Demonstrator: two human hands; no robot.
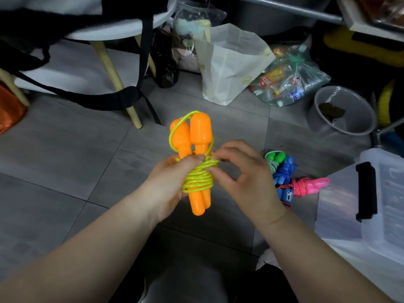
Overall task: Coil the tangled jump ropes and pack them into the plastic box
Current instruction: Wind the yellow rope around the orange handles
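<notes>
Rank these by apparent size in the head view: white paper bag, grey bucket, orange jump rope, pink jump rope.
1. white paper bag
2. grey bucket and orange jump rope: look alike; rope is nearer the camera, so unranked
3. pink jump rope

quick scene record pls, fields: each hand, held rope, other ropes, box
left hand: grips the orange handles and the wrap around them
right hand: pinches the yellow cord at the wrap
held rope: two handles side by side, cord wound round their middle
other ropes: green, blue and pink bundles piled on the floor, right of the hands
plastic box: far right, beside the pile; held rope not yet in it
</notes>
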